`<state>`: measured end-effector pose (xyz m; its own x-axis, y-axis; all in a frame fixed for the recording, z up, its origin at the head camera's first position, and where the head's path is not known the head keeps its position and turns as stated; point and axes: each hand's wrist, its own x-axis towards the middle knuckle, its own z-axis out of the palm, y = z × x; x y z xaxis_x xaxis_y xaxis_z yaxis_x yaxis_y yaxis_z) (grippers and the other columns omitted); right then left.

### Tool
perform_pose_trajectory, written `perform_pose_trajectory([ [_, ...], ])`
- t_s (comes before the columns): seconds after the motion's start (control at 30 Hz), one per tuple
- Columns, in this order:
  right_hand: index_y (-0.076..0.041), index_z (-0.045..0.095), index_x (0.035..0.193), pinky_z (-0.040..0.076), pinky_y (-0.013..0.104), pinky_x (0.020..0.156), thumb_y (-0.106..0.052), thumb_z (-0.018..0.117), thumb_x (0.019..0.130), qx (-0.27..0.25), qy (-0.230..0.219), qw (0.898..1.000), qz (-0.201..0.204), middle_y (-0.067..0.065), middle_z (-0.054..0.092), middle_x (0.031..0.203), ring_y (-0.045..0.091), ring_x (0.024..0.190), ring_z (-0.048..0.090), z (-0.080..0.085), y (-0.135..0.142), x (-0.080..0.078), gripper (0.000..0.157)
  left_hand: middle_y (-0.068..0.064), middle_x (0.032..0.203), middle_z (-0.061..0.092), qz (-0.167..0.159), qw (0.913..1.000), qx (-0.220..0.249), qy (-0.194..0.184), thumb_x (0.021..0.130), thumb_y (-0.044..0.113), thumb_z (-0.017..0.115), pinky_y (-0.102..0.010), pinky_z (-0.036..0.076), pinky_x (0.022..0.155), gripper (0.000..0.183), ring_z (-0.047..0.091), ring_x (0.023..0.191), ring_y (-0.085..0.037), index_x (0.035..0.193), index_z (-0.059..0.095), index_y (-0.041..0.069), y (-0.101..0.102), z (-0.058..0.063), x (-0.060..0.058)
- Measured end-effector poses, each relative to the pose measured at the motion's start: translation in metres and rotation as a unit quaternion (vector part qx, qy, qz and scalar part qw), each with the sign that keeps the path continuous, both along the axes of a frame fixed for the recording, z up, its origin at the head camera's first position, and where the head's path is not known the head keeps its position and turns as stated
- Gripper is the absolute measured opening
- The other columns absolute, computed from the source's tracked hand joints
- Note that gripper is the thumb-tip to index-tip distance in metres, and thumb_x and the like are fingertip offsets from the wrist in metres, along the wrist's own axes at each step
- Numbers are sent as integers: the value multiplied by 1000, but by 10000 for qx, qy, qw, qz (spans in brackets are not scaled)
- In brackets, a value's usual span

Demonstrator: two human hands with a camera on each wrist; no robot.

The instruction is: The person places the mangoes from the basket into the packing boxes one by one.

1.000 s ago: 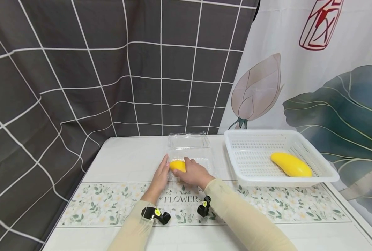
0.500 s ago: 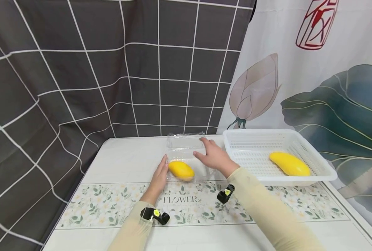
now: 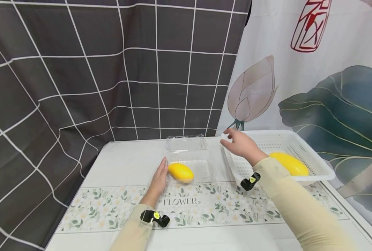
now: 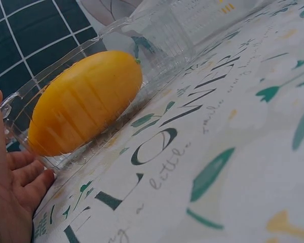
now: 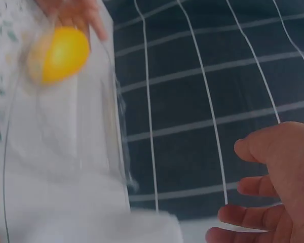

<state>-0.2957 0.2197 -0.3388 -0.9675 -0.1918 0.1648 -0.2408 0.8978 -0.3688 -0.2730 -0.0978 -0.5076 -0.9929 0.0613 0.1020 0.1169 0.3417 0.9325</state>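
Observation:
A yellow mango [image 3: 180,172] lies in the front left part of a clear plastic clamshell box [image 3: 201,168], whose lid is folded back. My left hand [image 3: 158,182] rests against the box's left wall with its fingers extended; the left wrist view shows the mango [image 4: 86,104] through the clear side, close to those fingertips. Over the left rim of a white plastic basket [image 3: 321,167] hovers my right hand [image 3: 242,145]. Its fingers are spread and loosely bent, with nothing between them, as the right wrist view of the hand [image 5: 278,187] also shows. Another mango [image 3: 289,164] lies inside the basket.
The white table [image 3: 126,164] carries a flower-print strip [image 3: 110,205] along its front part. Behind it hangs a dark gridded curtain [image 3: 173,94], and a white curtain with a lotus print [image 3: 252,90] hangs behind the basket.
My right hand has let go of the mango in the clear box and moved right, up to the basket. The left hand stays by the box.

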Motion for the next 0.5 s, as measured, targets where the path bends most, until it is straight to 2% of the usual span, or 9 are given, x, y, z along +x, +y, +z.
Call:
perform_pose_trajectory([
  [0.2,-3,46,129,43,56,85,-42,48,92,-14,-246,9987,-438,25,53,120,39,106,52,-2,43,-5,54,14,149,15,-12,10000,-10,-94,98,47,23,-42,8,111,53,12,137,-11,148,15,30,-2,-1,0],
  [0.5,5,39,132,40,59,88,-43,49,92,140,-597,9919,-1116,32,46,123,46,109,47,-12,94,-2,64,13,150,15,-73,9999,101,-110,99,45,25,-40,7,112,51,11,137,-11,147,14,32,-1,-1,1],
])
